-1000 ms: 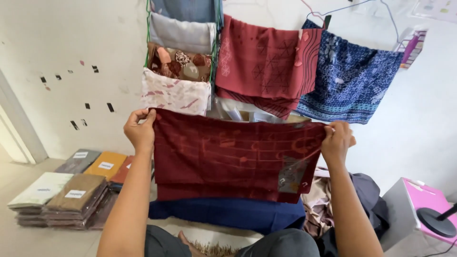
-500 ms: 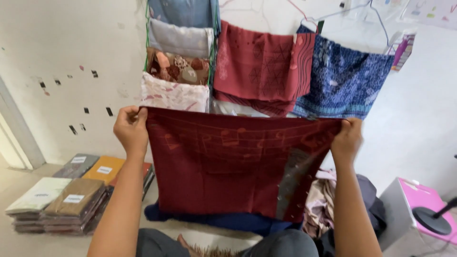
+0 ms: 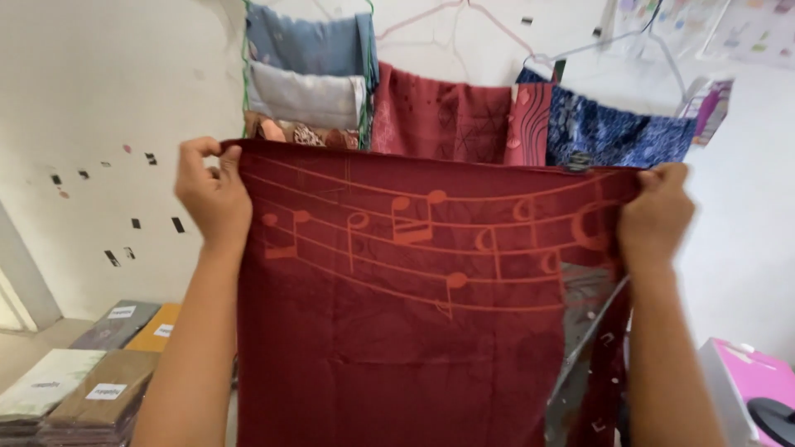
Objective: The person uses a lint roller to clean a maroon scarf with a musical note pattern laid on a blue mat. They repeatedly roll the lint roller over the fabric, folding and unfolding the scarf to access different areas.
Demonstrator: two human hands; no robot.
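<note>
Both hands, left hand [image 3: 214, 197] and right hand [image 3: 656, 217], pinch the top corners of a red cloth [image 3: 414, 323], which looks light, limp, best held by its edge.

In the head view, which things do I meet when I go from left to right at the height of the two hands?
Wall with dark marks → left hand → dark red cloth with music notes → right hand → plain white wall.

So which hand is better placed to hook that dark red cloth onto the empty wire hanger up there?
Probably the right hand: it grips the dark red cloth's corner almost beneath the wire hanger; the left hand is farther away.
</note>
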